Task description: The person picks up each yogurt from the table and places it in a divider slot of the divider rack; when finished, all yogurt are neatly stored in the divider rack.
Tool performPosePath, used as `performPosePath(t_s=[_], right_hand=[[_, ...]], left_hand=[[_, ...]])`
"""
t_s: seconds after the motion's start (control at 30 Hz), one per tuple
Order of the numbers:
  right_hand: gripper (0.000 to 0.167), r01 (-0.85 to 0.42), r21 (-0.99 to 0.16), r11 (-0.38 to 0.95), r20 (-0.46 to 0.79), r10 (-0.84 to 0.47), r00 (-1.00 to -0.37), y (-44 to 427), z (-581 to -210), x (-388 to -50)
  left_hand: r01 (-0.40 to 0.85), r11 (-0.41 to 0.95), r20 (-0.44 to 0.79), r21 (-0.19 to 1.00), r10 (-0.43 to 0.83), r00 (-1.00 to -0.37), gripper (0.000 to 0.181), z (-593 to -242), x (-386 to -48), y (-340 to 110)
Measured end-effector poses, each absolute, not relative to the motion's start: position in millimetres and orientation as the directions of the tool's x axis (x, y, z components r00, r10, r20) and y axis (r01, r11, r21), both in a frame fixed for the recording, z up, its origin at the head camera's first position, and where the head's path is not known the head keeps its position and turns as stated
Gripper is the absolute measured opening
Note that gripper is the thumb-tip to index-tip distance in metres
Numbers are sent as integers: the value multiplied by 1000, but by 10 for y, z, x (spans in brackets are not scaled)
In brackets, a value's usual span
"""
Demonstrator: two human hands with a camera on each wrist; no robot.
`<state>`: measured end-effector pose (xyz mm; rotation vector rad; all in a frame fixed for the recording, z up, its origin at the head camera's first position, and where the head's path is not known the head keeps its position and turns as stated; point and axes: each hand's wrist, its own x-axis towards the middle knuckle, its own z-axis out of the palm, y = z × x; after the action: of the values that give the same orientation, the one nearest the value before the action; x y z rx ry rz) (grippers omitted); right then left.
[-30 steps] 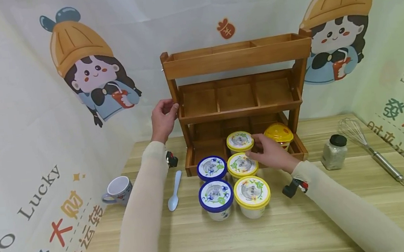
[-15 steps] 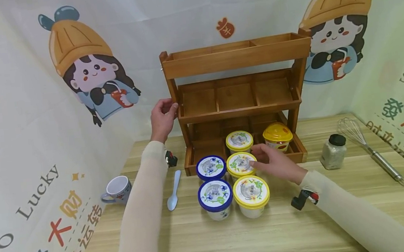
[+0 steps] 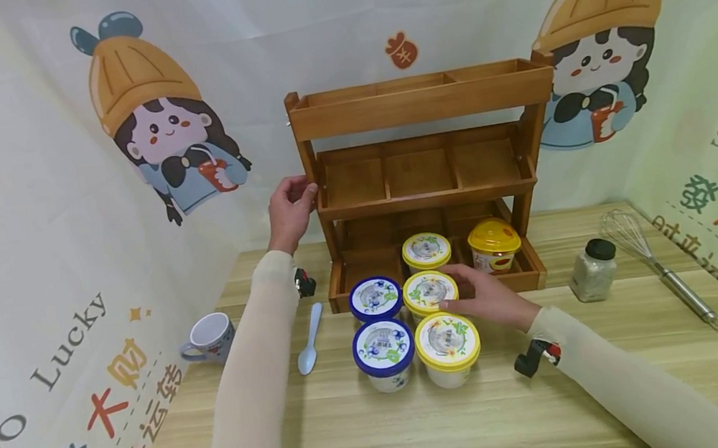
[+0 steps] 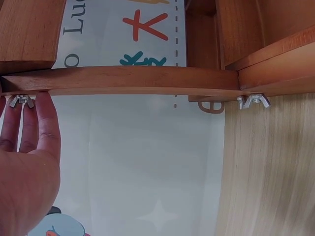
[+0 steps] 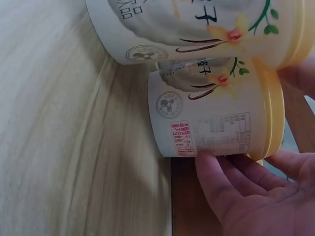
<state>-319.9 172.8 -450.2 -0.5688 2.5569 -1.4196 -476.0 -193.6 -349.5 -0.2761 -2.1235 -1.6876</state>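
My left hand [image 3: 289, 212] holds the left upright of the wooden rack [image 3: 422, 111]; in the left wrist view, its fingers [image 4: 47, 123] meet the upright [image 4: 142, 81] beside a wing nut. My right hand [image 3: 489, 296] is around the right side of the middle yellow-lidded tub [image 3: 429, 291]. From the right wrist, fingertips [image 5: 209, 169] touch that tub's side [image 5: 216, 118], which bears a vanilla-flower print. Another yellow-lidded tub [image 3: 447, 342] stands in front of it. A third one [image 3: 426, 248] sits in the rack's bottom tier. Two blue-lidded tubs [image 3: 376, 299] stand to the left.
A yellow dome-lidded cup [image 3: 494, 245] sits in the bottom tier at right. On the table lie a pale blue spoon [image 3: 308, 344] and a whisk [image 3: 669, 273]. A mug [image 3: 210, 337] stands at left, a black-capped jar [image 3: 594, 271] at right.
My right hand has drawn back from beside the rear yellow-lidded tub and come lower, around the middle one. My left hand, the rack and the tubs look unmoved.
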Motion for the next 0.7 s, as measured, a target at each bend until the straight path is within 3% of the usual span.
performPosePath(t_s=[0.2, 0.7], right_hand=[[85, -240, -853, 463, 19, -432, -902, 1751, -4511, -3254], [87, -234, -882, 410, -9, -511, -860, 1814, -4486, -3323]], left_hand=[[404, 240, 435, 883, -96, -895, 36, -3493, -4765, -1923], [400, 257, 435, 880, -95, -895, 36, -3478, -4731, -1919]])
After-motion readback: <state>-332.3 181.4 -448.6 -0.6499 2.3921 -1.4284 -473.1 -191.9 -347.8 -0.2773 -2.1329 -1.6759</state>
